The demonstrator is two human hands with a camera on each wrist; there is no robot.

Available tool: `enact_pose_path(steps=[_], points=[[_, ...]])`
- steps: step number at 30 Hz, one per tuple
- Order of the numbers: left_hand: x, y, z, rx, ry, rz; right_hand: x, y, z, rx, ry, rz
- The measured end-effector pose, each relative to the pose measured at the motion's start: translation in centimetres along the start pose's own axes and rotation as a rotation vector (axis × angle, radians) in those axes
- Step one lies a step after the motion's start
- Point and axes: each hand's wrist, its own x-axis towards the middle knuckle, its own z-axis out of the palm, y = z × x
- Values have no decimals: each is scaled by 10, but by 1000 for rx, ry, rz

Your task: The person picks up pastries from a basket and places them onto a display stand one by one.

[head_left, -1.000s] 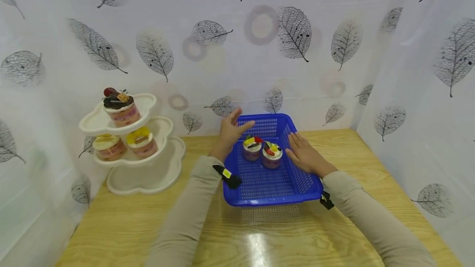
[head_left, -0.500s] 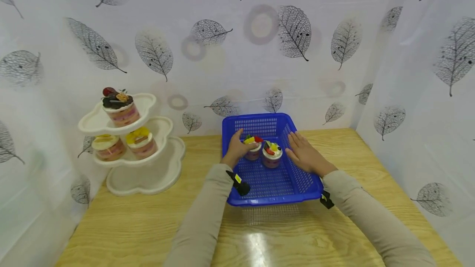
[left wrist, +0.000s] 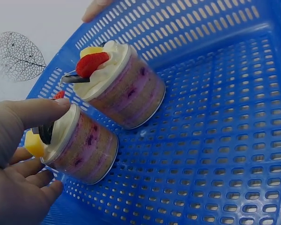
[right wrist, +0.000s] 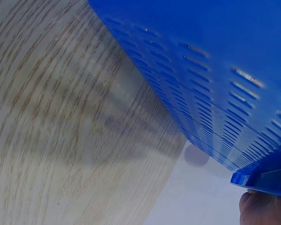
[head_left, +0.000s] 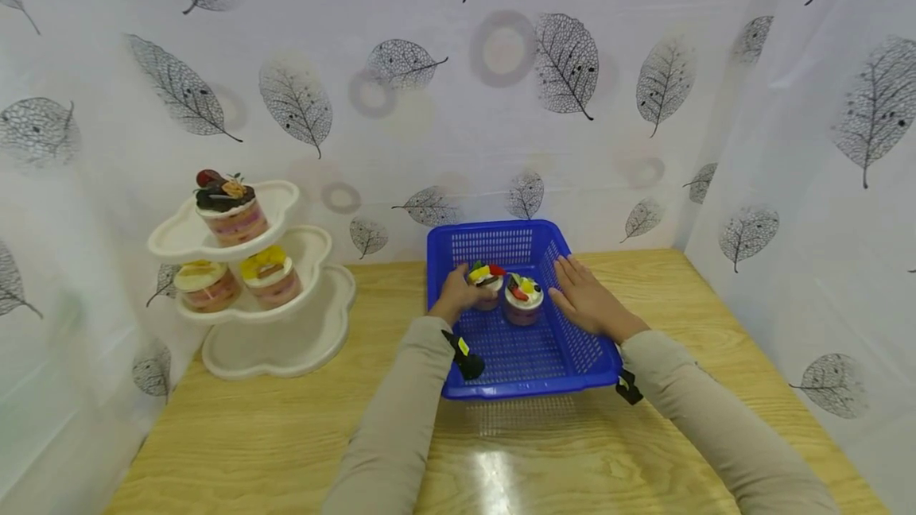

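Inside the blue plastic basket [head_left: 494,389] two dessert cups stand side by side, with layered pink-and-tan walls, cream and fruit on top. My left hand [head_left: 455,292] is down at the left dessert cup [left wrist: 86,150], thumb at its rim on one side and the other fingers spread along the opposite side. Beside it the right dessert cup [left wrist: 126,89], topped with cream and red fruit, is untouched. My right hand [head_left: 588,296] lies with straight fingers along the basket's right wall; part of it [right wrist: 264,208] shows against the rim in the right wrist view.
To the left stands a white tiered stand [head_left: 286,356] with wavy-edged plates. A chocolate-topped dessert cup [head_left: 232,217] sits on its top plate; two yellow-topped cups, one of them near the middle [head_left: 273,284], sit below. A leaf-patterned curtain [head_left: 429,133] hangs behind the wooden table [head_left: 286,427].
My left hand has come down from above the basket's left rim, inward to the left dessert cup, its thumb lowering beside it. The right hand stays in place.
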Motion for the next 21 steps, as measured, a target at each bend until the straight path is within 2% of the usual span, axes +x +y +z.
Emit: enact_pose_path(steps=[8,19,21], points=[[2,0,2,52,3,14,-1,-1,-2,12,-13,5],[4,-4,2,190,10,103,-2,-2,-3,1,4,2],[5,-4,2,200,17,94,-1,-2,-3,3,-1,3]])
